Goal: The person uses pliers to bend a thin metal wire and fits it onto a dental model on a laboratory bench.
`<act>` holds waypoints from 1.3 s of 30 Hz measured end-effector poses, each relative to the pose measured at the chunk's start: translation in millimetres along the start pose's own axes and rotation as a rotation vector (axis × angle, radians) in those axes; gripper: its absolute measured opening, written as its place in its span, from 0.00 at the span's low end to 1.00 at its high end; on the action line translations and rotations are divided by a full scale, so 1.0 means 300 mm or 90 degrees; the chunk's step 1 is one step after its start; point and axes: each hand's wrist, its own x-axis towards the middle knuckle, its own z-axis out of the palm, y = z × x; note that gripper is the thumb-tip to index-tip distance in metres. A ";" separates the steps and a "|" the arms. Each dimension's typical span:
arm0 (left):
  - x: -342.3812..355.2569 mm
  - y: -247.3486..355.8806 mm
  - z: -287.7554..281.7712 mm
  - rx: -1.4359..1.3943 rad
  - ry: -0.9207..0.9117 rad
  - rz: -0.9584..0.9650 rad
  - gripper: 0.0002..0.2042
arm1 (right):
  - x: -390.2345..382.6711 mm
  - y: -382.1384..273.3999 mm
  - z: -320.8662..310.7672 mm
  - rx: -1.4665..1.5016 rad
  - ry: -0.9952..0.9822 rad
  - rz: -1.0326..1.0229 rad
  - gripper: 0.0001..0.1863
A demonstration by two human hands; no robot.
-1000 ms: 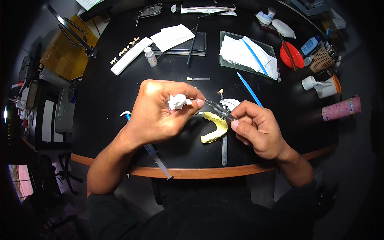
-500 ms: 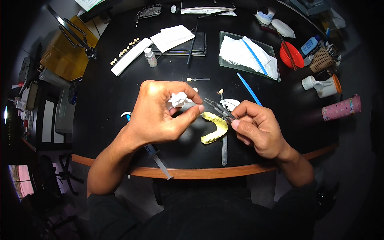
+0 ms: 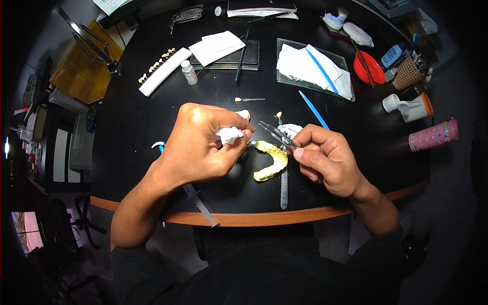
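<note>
My left hand (image 3: 203, 142) is closed around a crumpled white tissue (image 3: 230, 135), which bulges out between thumb and forefinger. Whether the fingertips pinch anything smaller cannot be made out. In my right hand (image 3: 328, 160) is a pair of dark metal tweezers (image 3: 277, 134), its tips pointing toward the left fingertips and slightly apart from them. Below and between the hands lies a yellow horseshoe-shaped dental model (image 3: 273, 163). A clear plastic stick (image 3: 284, 192) rests beside it. Past the tweezers is a crumpled white piece (image 3: 291, 129), partly hidden by my right hand.
Tooth shade tabs (image 3: 249, 99) lie farther back. At the back left are a white shade guide (image 3: 165, 72) and a small bottle (image 3: 189, 72). A glass plate (image 3: 287, 82) with tissues and a red bowl (image 3: 367, 68) stand back right. Near my left forearm lies a syringe (image 3: 202, 206).
The left thumb and fingers have shifted, and the tissue now pushes out closer to the thumb. My right hand and the tweezers stay nearly in place; the view has shifted slightly.
</note>
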 end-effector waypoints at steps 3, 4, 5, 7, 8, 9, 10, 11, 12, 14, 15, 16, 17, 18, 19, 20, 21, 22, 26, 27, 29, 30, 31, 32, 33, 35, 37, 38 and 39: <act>0.005 0.009 0.009 -0.015 0.036 0.028 0.05 | 0.000 0.004 0.003 -0.002 0.002 0.011 0.05; 0.006 0.020 0.005 -0.050 0.027 -0.006 0.06 | 0.000 0.006 0.004 -0.004 0.004 0.014 0.06; 0.005 0.028 0.004 -0.085 0.018 -0.040 0.07 | 0.000 0.008 0.004 -0.004 0.005 0.015 0.06; 0.004 0.024 0.020 -0.103 0.034 -0.028 0.07 | 0.000 0.013 0.004 -0.026 -0.007 0.009 0.06; 0.003 0.022 0.025 -0.120 0.050 -0.017 0.07 | 0.002 0.017 0.004 -0.026 -0.008 0.009 0.06; 0.002 0.021 0.025 -0.120 0.050 -0.017 0.07 | 0.003 0.022 0.004 -0.034 -0.014 0.001 0.06; 0.002 0.021 0.024 -0.114 0.038 -0.029 0.06 | 0.003 0.024 0.005 -0.041 -0.021 -0.008 0.06; 0.001 0.021 0.023 -0.108 0.027 -0.041 0.05 | 0.002 0.025 0.006 -0.042 -0.021 -0.008 0.06; 0.000 0.020 0.023 -0.108 0.027 -0.041 0.05 | -0.001 0.026 0.007 -0.042 -0.015 -0.011 0.06; -0.001 0.019 0.025 -0.169 0.026 -0.072 0.05 | -0.003 0.025 0.009 -0.042 -0.009 -0.014 0.06; -0.002 0.022 0.023 -0.170 0.025 -0.072 0.05 | -0.004 0.022 0.010 -0.052 -0.005 -0.011 0.06; -0.002 0.027 0.017 -0.180 0.019 -0.091 0.05 | -0.005 0.022 0.011 -0.063 -0.002 -0.009 0.05; -0.003 0.031 0.012 -0.189 0.014 -0.110 0.05 | -0.004 0.024 0.012 -0.063 -0.002 -0.008 0.05; -0.005 0.032 0.010 -0.190 0.015 -0.110 0.05 | -0.004 0.027 0.013 -0.062 -0.003 -0.017 0.05; -0.007 0.031 0.008 -0.180 0.023 -0.108 0.05 | -0.003 0.030 0.015 -0.060 -0.003 -0.026 0.05; -0.003 0.036 0.007 -0.169 0.029 -0.104 0.06 | -0.006 0.027 0.012 -0.059 -0.003 -0.027 0.05; 0.001 0.042 0.006 -0.168 0.029 -0.103 0.06 | -0.010 0.024 0.009 -0.051 -0.003 -0.029 0.05; 0.005 0.049 0.006 -0.166 0.037 -0.114 0.06 | -0.012 0.021 0.007 -0.043 -0.004 -0.032 0.05; 0.010 0.045 -0.006 -0.192 0.072 -0.153 0.05 | -0.005 0.023 0.006 -0.046 0.009 -0.044 0.05; 0.009 0.042 -0.008 -0.193 0.071 -0.153 0.05 | -0.005 0.020 0.005 -0.041 0.008 -0.040 0.05; 0.008 0.038 -0.013 -0.205 0.054 -0.180 0.04 | -0.005 0.020 0.004 -0.037 0.008 -0.035 0.05; 0.005 0.036 -0.011 -0.206 0.053 -0.179 0.04 | -0.004 0.021 0.004 -0.041 0.008 -0.041 0.06; 0.002 0.031 -0.006 -0.205 0.049 -0.160 0.05 | -0.005 0.021 0.004 -0.045 0.007 -0.047 0.06; -0.002 0.029 -0.005 -0.202 0.045 -0.142 0.05 | -0.005 0.021 0.004 -0.044 0.007 -0.048 0.06; -0.002 0.032 -0.006 -0.201 0.045 -0.142 0.05 | -0.005 0.020 0.002 -0.050 0.004 -0.045 0.05; -0.001 0.037 -0.005 -0.180 0.036 -0.143 0.05 | -0.005 0.019 0.001 -0.055 0.002 -0.041 0.05; -0.002 0.032 -0.002 -0.167 0.023 -0.134 0.05 | -0.005 0.017 0.004 -0.049 0.010 -0.042 0.06; -0.003 0.031 -0.001 -0.154 0.012 -0.124 0.05 | -0.005 0.017 0.006 -0.049 0.009 -0.042 0.06; -0.003 0.034 0.000 -0.155 0.012 -0.124 0.05 | -0.005 0.018 0.008 -0.048 0.010 -0.047 0.06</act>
